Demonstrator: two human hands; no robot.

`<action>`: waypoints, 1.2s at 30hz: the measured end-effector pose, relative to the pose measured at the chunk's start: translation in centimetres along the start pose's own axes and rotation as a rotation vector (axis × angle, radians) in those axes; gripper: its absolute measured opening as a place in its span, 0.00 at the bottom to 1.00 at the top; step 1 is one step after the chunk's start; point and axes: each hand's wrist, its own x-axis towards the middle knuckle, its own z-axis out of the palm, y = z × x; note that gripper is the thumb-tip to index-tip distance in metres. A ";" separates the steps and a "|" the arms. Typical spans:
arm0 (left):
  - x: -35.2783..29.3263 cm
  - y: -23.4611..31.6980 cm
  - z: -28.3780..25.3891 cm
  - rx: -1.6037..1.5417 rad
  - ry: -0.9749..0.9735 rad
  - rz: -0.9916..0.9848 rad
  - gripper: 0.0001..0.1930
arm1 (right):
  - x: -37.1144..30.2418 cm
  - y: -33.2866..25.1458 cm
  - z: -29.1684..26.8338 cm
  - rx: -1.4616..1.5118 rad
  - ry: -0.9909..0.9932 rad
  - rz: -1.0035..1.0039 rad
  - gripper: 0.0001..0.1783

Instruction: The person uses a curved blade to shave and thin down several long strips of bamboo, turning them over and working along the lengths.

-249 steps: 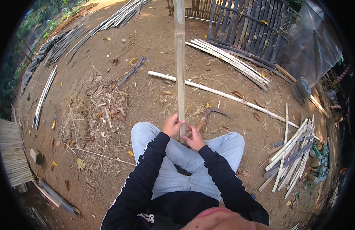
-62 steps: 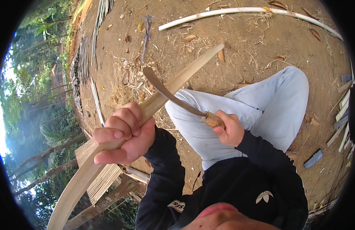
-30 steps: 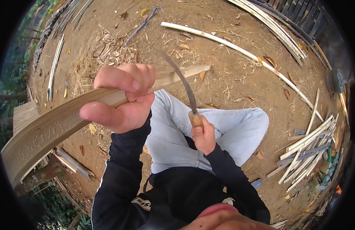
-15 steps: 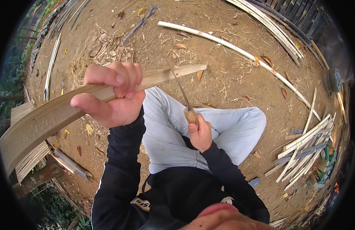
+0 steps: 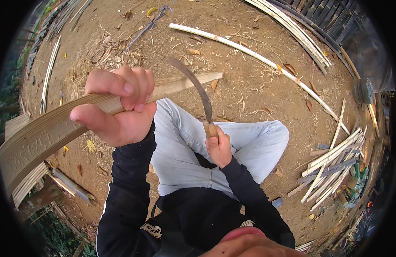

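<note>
A long split bamboo slat [image 5: 44,136] runs from the lower left up to a narrowed far end above my knees. My left hand [image 5: 121,103] is closed round it, the fingers curled over its upper edge and the thumb along its near face. Below the slat, my right hand [image 5: 219,147] grips the wooden handle of a curved knife [image 5: 198,90]. The dark blade points up and to the left, its broad side showing, and passes in front of the slat near the narrowed end. Whether it touches the slat I cannot tell.
I sit with bent legs on bare earth among shavings and dry leaves. A long pale pole [image 5: 245,49] lies ahead. To the right is a pile of split strips [image 5: 335,165]; a hollow bamboo piece [image 5: 74,186] lies at left. Further poles [image 5: 292,32] lie far right.
The knife has turned in my right hand: its blade was nearly edge-on and now shows its broad side. My left hand keeps its hold on the slat. The whole view has shifted slightly.
</note>
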 end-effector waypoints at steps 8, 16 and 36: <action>0.1 -0.3 0.4 0.028 -0.036 0.021 0.31 | 0.9 -2.8 -1.2 -0.002 -0.049 -0.045 0.40; 1.1 -0.7 1.0 0.044 -0.128 0.013 0.30 | 0.9 -2.5 -1.9 0.022 -0.014 -0.031 0.40; -0.3 -0.2 1.5 0.218 0.162 0.093 0.29 | 1.8 1.5 -2.5 -0.199 -0.035 0.137 0.18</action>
